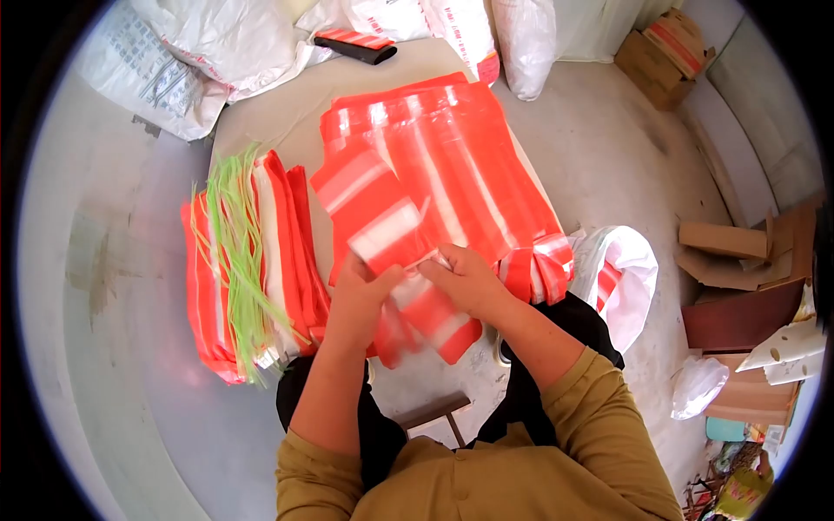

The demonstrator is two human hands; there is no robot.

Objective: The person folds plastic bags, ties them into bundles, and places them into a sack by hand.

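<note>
Between my two hands is a folded red-and-white striped plastic bag point(369, 204), its lower end blurred and hanging toward my lap. My left hand point(358, 300) is closed on its left side. My right hand point(465, 280) pinches it at the middle, close to the left fingertips. Behind it lies a wide stack of red-and-white striped bags point(452, 165) on the table. To the left sits another pile of striped bags point(291, 234), with a bundle of thin green strips point(239, 260) draped over it.
White sacks point(217, 43) stand along the table's point(287, 113) far edge, near a black-handled object point(356, 48). An open white sack point(627, 282) with striped material is right of my knee. Cardboard boxes point(665, 56) are at the far right, with more cardboard point(730, 252) at right.
</note>
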